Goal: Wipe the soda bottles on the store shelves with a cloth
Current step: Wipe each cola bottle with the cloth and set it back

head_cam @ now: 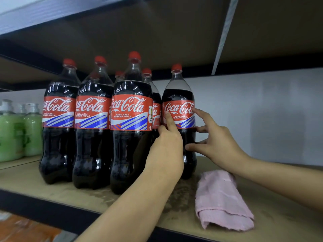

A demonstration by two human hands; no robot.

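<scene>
Several dark cola bottles with red caps and red labels stand on the brown shelf board (43, 179). The rightmost cola bottle (179, 95) stands a little apart from the others. My left hand (167, 145) wraps around its left side, with one finger lying up across the label. From the right, my right hand (215, 140) touches the same bottle with spread, straight fingertips. A crumpled pink cloth (222, 199) lies on the shelf board in front of that bottle and to its right; neither hand touches it.
Pale green pump bottles (15, 130) stand at the far left of the shelf. Another shelf board (157, 32) hangs low overhead. A white wall (262, 110) closes the back. The shelf's dark front rail (43, 208) runs along the near edge.
</scene>
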